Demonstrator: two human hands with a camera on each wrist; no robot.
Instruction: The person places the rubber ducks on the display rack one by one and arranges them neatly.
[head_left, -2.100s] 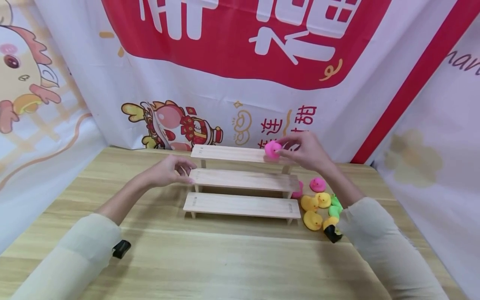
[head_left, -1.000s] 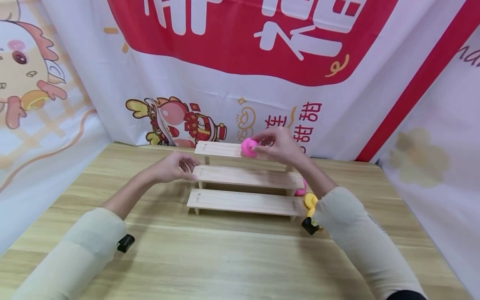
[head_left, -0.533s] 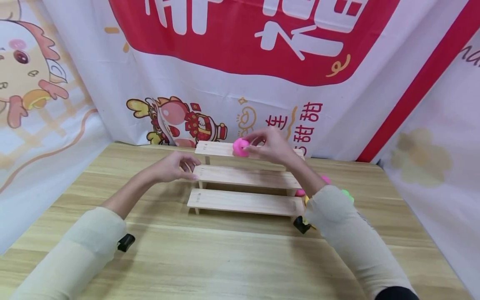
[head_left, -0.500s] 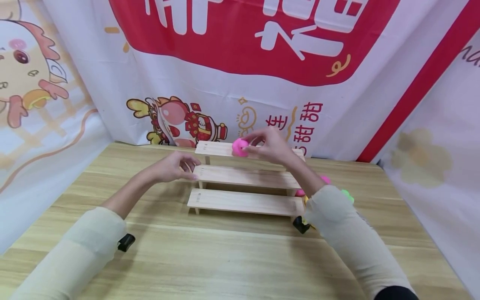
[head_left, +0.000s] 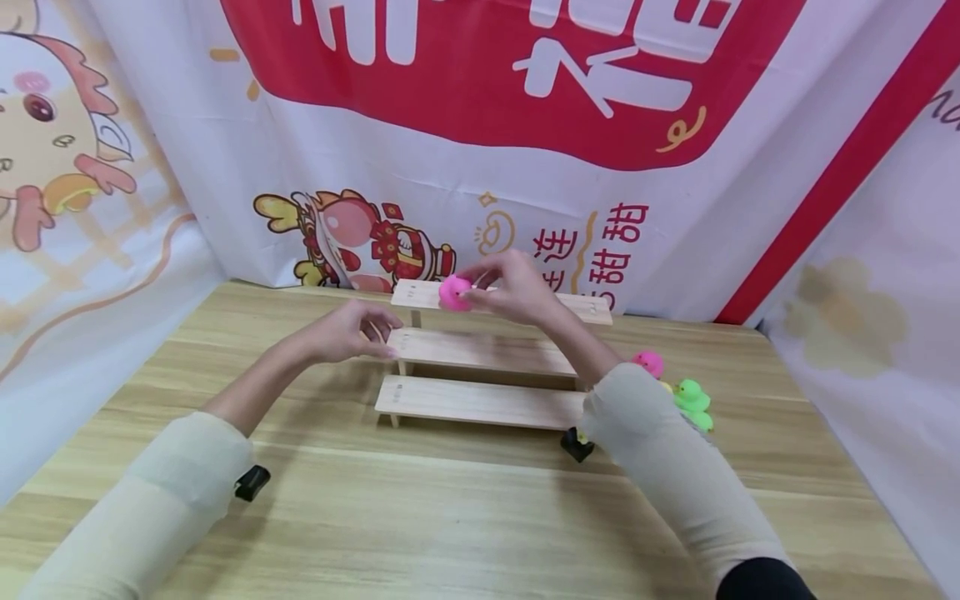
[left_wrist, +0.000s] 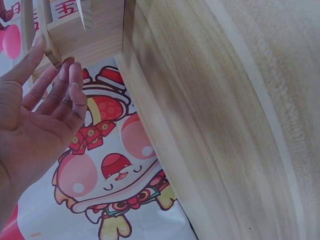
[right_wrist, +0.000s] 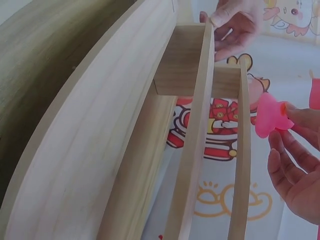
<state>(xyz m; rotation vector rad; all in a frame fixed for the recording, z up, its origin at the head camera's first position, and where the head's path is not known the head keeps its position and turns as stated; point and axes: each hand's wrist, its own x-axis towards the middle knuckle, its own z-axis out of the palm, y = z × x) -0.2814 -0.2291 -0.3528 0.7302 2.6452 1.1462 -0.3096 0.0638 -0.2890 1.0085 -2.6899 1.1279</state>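
Left of the centre in the head view, the left hand (head_left: 341,333) pinches the left end of the middle board of a wooden stand (head_left: 480,402), with thumb and fingers bent at its edge. The stand has three steps and occupies the middle of the frame. A pink toy duck (head_left: 454,293) is just above the top board, toward its left end; the right wrist view shows a small gap between them. The right hand (head_left: 517,287) pinches this duck with thumb and fingertips. At the right of the frame, another pink duck (head_left: 648,363) and two green ducks (head_left: 692,396) lie on the table (head_left: 450,517).
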